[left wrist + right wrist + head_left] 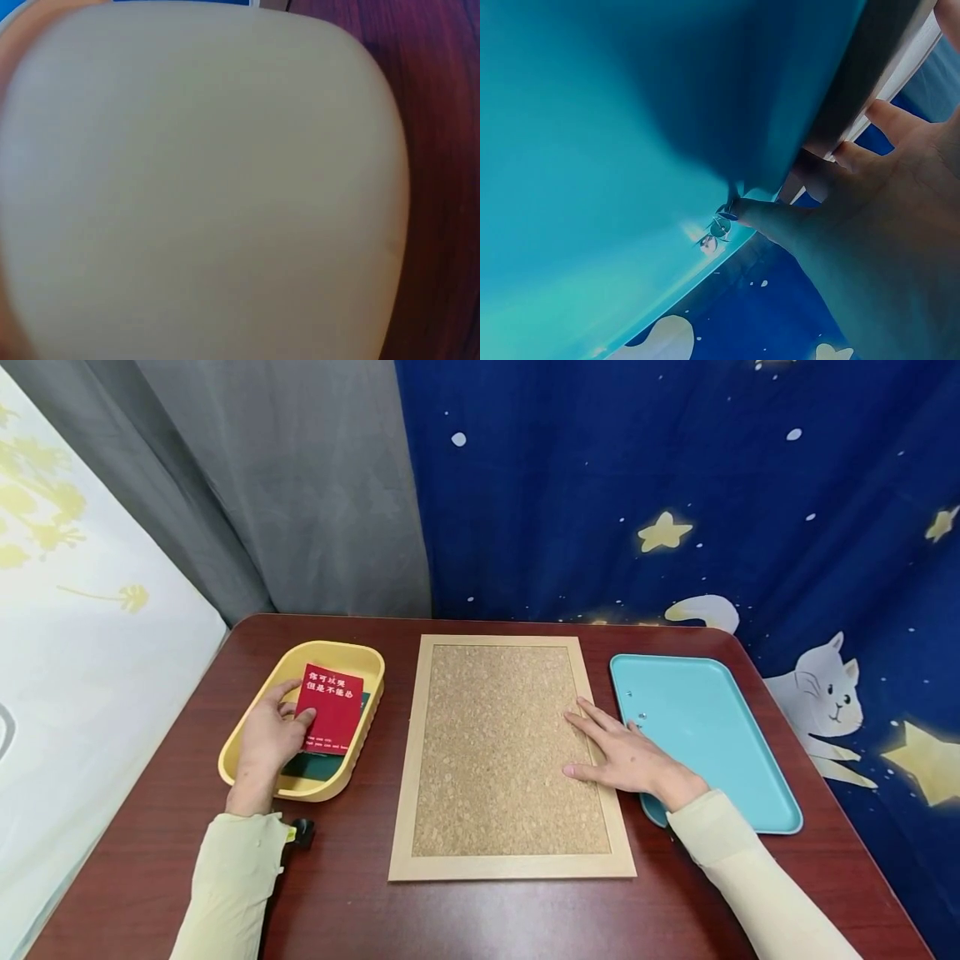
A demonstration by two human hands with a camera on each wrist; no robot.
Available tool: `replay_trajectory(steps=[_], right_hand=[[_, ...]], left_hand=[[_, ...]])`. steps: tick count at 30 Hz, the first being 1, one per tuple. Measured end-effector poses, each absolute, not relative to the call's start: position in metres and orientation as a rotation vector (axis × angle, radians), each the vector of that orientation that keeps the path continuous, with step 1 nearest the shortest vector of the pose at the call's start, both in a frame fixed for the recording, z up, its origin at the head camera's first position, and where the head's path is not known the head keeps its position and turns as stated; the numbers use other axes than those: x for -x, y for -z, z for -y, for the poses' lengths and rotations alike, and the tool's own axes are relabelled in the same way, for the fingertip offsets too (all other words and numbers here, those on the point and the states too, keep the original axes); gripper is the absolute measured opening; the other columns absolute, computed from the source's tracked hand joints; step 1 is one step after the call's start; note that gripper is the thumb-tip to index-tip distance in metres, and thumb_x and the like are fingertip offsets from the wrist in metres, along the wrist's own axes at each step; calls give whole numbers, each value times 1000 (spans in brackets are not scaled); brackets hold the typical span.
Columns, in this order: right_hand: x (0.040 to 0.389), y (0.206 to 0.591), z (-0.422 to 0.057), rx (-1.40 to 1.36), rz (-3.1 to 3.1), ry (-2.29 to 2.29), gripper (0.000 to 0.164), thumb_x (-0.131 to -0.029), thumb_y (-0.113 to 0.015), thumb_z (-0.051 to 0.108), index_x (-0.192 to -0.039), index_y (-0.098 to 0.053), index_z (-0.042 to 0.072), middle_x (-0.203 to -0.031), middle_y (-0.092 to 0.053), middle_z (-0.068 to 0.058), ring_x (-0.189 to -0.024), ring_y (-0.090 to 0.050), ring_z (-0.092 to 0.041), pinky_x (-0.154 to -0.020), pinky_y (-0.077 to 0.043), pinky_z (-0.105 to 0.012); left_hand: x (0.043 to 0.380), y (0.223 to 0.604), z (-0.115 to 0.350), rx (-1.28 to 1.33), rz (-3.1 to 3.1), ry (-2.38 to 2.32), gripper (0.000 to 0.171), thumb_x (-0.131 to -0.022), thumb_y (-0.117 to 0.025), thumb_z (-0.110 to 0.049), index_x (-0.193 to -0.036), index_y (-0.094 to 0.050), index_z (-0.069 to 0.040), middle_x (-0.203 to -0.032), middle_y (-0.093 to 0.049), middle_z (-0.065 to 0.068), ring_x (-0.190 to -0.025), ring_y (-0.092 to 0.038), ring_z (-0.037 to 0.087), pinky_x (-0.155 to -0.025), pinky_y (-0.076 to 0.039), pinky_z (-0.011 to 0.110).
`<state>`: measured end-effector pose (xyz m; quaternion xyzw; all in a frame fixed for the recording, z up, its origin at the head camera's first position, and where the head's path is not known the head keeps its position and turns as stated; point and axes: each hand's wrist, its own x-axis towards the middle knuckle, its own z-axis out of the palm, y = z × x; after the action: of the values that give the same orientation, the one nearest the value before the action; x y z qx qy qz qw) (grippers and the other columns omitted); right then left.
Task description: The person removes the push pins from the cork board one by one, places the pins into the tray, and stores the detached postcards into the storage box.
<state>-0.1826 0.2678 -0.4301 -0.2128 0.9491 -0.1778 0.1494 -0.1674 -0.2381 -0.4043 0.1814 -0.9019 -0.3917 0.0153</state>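
Observation:
My left hand (272,733) reaches into a yellow basket (377,664) and pinches the left edge of a red card (333,706) with white lettering, thumb on its face. Under it, a dark green card (315,767) is partly covered. My right hand (626,756) lies with spread fingers over the right frame edge of a cork board (510,752). In the right wrist view, one finger of this hand (900,202) reaches over the tray rim, its tip right at some small silvery tacks (720,227). A pale, blurred, rounded surface fills most of the left wrist view.
A light blue tray (712,727) lies right of the cork board, with several tacks near its left side. The dark red-brown table (337,902) ends at curtains (540,527) behind. A white patterned cloth (82,693) hangs at the left.

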Motion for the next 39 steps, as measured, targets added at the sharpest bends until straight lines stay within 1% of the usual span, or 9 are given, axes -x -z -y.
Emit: replay_trajectory(steps=[5,10,12,18,22,26,30,36,39], right_hand=[[183,430,-268,617,-2730,516,91,-92,-63,71,-166,-27,31,-178,-11,-3,-159,-29,-40,-118,-17,-83],[184,430,-267,616,-2730,509,91,-92,-63,71,-166,-27,31,-178,-11,-3,-159,-29,-40,-118,-17,-83],[184,430,-267,618,-2729,506,92,-92,-62,72,-166,-27,31,-178,-10,-3,-159,-29,-40,-118,-17,-83],[185,432,-268,630,-2726,511,91,-93,-62,71,-166,-27,31,-178,-10,-3,-159,-29,-39,-118,-17,-83],[185,431,-268,631,-2717,520,91,-93,-62,71,-166,-27,30,-178,-10,-3,-159,-29,-39,-117,-18,-83],[184,430,-270,632,-2712,531,90,-93,-62,70,-166,-27,31,-178,-10,-3,-159,-29,-40,-117,-19,-83],[184,430,-273,637,-2719,517,89,-93,-62,70,-166,-28,31,-178,-11,-4,-158,-29,-42,-117,-21,-82],[186,430,-274,664,-2731,508,89,-92,-63,71,-165,-32,29,-177,-15,-5,-157,-30,-45,-117,-24,-81],[186,428,-274,673,-2738,532,88,-91,-64,70,-163,-36,28,-176,-19,-6,-156,-33,-43,-117,-31,-75]], left_hand=[[166,403,238,-595,2859,1114,62,-104,-62,-28,-156,-42,-1,-135,-61,30,-105,-70,39,-83,-65,45],[164,401,236,-604,2888,1050,59,-105,-60,-31,-152,-46,2,-140,-60,30,-115,-66,42,-95,-59,52],[164,401,237,-604,2902,1021,58,-104,-60,-31,-150,-48,2,-140,-60,29,-115,-66,42,-95,-57,52],[163,403,237,-627,2910,938,54,-104,-60,-33,-147,-53,-1,-135,-62,29,-112,-63,42,-87,-52,52],[162,401,233,-613,2873,911,53,-103,-61,-34,-148,-55,-6,-136,-61,28,-117,-60,42,-87,-51,54],[161,395,224,-466,2783,878,50,-101,-62,-35,-146,-59,-12,-143,-59,23,-124,-59,42,-97,-52,59],[161,391,212,-265,2648,871,46,-97,-69,-31,-140,-65,-14,-143,-62,17,-126,-60,39,-105,-51,61],[163,387,190,69,2485,828,38,-91,-76,-17,-129,-72,-10,-132,-68,14,-121,-64,36,-105,-51,56],[163,387,178,201,2468,793,38,-91,-77,-18,-128,-72,-10,-131,-69,12,-121,-64,36,-102,-50,56]])
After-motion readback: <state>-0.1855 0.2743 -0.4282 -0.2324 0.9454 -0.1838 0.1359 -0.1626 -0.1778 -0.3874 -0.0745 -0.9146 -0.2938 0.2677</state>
